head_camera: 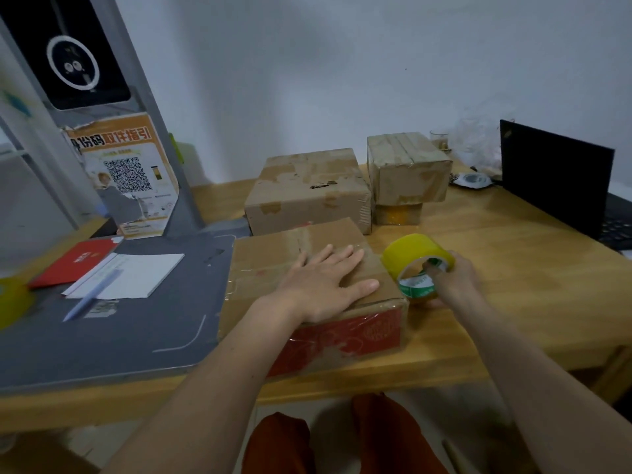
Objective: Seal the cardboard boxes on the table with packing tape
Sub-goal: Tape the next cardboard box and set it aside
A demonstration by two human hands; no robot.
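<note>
My left hand (321,282) lies flat, fingers spread, on the nearest cardboard box (273,265). My right hand (451,278) grips the yellow packing tape roll (410,256) beside it on the desk (496,268).

The left hand (323,282) lies flat, fingers straight, on the nearest cardboard box (273,265). At its three o'clock the right hand (451,278) grips a yellow tape roll (415,260). Two more boxes (307,189) stand at twelve o'clock on the bench (496,268).

Both forearms are bare, no sleeves showing, and nothing on the wrists or hands, left hand (325,282) or right hand (455,278). Rust-orange trousers (393,436) down below.
</note>
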